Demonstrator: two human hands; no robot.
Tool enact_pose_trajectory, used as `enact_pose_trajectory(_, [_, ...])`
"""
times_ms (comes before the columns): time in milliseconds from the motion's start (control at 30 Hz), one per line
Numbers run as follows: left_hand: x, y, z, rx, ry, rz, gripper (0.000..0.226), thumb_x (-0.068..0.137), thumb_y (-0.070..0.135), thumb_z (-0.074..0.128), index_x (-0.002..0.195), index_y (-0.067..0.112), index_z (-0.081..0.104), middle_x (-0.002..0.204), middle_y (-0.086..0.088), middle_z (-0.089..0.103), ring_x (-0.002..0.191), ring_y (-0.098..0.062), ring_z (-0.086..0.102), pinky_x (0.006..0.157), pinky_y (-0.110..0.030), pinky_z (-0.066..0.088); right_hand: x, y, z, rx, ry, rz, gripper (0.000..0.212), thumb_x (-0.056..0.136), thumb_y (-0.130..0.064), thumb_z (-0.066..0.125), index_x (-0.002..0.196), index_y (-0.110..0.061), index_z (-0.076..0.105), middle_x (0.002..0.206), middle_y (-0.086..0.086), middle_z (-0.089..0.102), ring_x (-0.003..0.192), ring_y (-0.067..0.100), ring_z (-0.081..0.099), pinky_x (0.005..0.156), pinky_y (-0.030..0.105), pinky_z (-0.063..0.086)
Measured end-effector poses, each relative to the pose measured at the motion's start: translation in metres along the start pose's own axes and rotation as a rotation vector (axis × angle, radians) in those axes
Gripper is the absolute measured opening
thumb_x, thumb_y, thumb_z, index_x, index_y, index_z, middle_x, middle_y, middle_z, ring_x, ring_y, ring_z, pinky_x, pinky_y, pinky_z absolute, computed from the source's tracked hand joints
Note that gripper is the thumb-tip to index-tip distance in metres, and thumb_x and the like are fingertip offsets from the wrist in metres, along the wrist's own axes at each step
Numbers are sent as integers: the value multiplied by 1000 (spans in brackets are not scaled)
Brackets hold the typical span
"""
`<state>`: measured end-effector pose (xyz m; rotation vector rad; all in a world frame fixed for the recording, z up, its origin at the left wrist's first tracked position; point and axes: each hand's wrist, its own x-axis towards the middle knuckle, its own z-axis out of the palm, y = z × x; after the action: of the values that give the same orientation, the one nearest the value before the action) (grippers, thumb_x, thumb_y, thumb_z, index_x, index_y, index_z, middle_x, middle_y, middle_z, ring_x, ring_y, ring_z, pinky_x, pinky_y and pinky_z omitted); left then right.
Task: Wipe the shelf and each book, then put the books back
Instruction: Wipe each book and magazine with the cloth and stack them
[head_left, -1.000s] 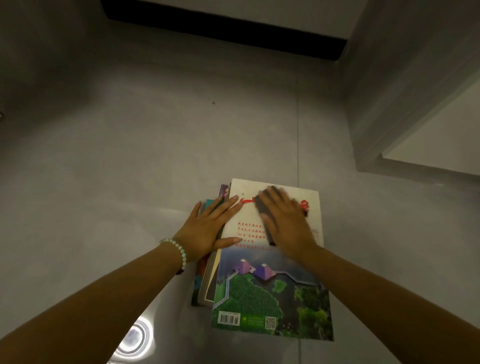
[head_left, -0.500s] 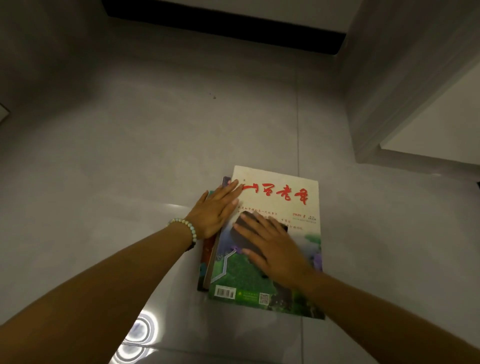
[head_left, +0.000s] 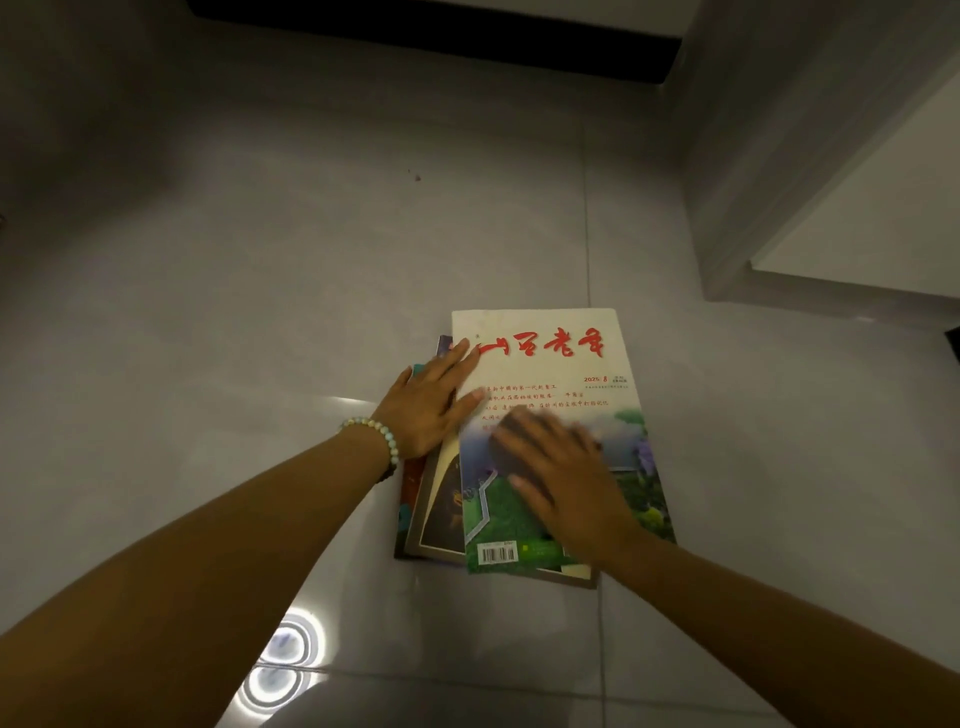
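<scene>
So the top magazine (head_left: 550, 364), the one with the red lettering, is lying face up on a small stack of books (head_left: 439, 512) that's sitting on the glossy tiled floor (head_left: 260, 312), around the middle of the scene. What's bugging me: the cover is looking slick and the magazine is sitting skewed to the right of the books under it. A hard swipe is probably going to be sliding it off the pile or creasing that thin cover. The dark cloth (head_left: 506, 447) is mostly hiding under fingers too, so I'm guessing it could be bunching up and missing the corners. Grip-wise, the right grip (head_left: 566, 486) is lying open and flat, a bit blurred, fingers spread. It's pressing the cloth onto the near half of the cover, not curling round anything. The left grip (head_left: 428, 408), with a bead bracelet (head_left: 382, 434) at the wrist, is open and flat as well, pressing on the stack's left edge with fingertips touching the magazine.
</scene>
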<state>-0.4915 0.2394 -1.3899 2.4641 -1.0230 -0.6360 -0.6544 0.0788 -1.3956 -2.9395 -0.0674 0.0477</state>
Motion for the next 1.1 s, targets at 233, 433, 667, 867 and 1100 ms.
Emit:
enact_pose_trajectory(233, [2,0,17,148,64,14,82,82,67,20,147,29,-13,157,1,-18,146,-25,-11,115,-48,-5,-39,-38,7,-12,10,-13,52,101,-48,11,146,-29,30,153,1,32,142,24,22,117,46,19])
enact_pose_trajectory(433, [-2,5,15,276,69,41,72,82,67,6,143,35,-14,155,-2,-24,140,-25,-25,111,-44,-16,-35,-6,5,106,69,147,52,101,-48,13,145,-28,31,152,3,35,141,29,29,115,51,21])
enact_pose_trajectory(667, [-9,-39,-10,318,28,31,93,62,87,-15,142,39,-14,159,-1,-11,145,-28,-9,115,-46,-7,-25,-42,7,122,29,-11,49,97,-42,33,145,-30,31,154,1,32,143,27,23,113,49,22])
enact_pose_trajectory(867, [-6,0,-1,126,118,120,73,82,68,-4,148,36,1,159,5,-4,145,-15,-12,113,-36,-12,-19,-38,7,129,-72,-229,52,100,-46,31,149,-32,24,158,-5,19,147,17,6,117,37,-4])
enact_pose_trajectory(1100, [0,15,23,223,179,-20,62,90,54,7,149,34,2,159,3,-10,144,-19,-18,115,-41,-12,-29,3,4,152,103,290,52,100,-51,13,146,-30,23,154,3,31,142,27,25,113,54,25])
